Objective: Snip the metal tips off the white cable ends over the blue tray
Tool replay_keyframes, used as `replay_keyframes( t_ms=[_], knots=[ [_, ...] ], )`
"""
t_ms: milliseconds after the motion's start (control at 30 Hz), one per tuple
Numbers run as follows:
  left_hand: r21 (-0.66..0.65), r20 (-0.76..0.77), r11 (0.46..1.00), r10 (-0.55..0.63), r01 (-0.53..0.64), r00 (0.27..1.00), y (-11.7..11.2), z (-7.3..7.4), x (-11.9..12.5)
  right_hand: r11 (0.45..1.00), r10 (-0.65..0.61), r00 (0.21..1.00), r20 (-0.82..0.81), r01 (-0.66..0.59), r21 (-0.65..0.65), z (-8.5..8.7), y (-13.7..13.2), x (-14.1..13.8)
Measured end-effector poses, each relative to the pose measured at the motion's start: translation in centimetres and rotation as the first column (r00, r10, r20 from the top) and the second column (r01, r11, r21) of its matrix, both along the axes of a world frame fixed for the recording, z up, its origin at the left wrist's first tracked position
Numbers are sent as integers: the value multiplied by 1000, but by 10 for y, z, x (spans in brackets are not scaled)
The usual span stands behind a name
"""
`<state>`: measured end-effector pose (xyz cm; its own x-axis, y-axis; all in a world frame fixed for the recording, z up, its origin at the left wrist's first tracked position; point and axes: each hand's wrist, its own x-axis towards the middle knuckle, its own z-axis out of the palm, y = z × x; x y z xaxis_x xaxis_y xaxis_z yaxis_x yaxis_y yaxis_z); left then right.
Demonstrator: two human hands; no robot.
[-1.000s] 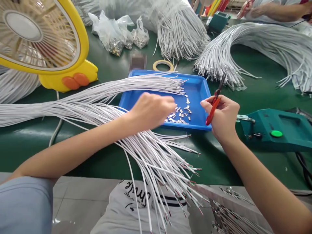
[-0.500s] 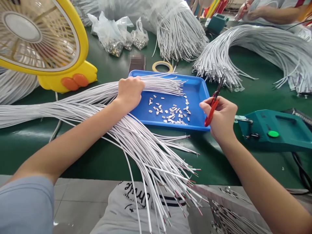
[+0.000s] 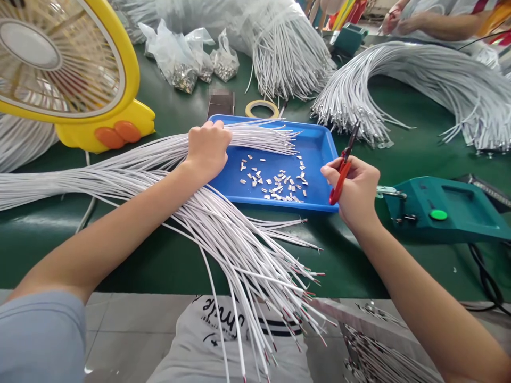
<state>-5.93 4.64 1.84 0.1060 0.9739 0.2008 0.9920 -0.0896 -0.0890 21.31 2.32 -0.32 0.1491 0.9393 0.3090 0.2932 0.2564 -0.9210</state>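
Observation:
My left hand is closed around a bundle of white cables, whose cut ends lie over the blue tray. Several small pale metal pieces are scattered on the tray's floor. My right hand, by the tray's right edge, grips red-handled scissors with the dark blades pointing up and away from me. Another fan of white cables passes beneath my left forearm and hangs over the table's front edge, with red and green wire tips showing.
At left stands a yellow fan. Behind the tray are a tape roll, plastic bags of small metal parts and a large cable bundle. A curved cable bundle and a green machine are at right. Another person's hands show far back.
The whole view has shifted slightly, so everything sits a little further left. Both hands keep their grips, and the cables and scissors stay nearly where they were.

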Motion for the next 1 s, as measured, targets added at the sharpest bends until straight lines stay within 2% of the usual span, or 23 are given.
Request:
replay_keyframes(
  t_ms=[300,500,600,667,767,833,867,933,1000],
  knots=[
    [-64,26,997,33,-31,999,-1,5,-1,1000,-2,1000,6,2,-15,2,-1,-1],
    [45,167,998,-52,45,985,0,8,1,1000,-10,1000,-13,10,-13,1,0,1],
    [68,356,980,-200,188,913,1,10,7,1000,-12,1000,-28,12,-4,2,0,0],
    [28,554,941,-297,339,778,-4,14,14,999,-32,998,-45,32,8,2,1,0],
    [-17,810,803,-339,596,479,-22,26,29,998,-66,993,-98,67,10,2,2,1],
    [-55,906,678,-275,733,322,-42,38,38,997,-78,989,-128,78,1,0,3,3],
    [-89,946,600,-198,795,255,-52,45,42,997,-79,987,-136,80,-1,0,4,4],
    [-211,977,380,64,901,202,-72,56,49,997,-77,987,-139,77,-3,-2,4,4],
    [-275,922,176,327,945,208,-87,63,53,998,-61,988,-139,60,-14,-3,3,4]
  ],
)
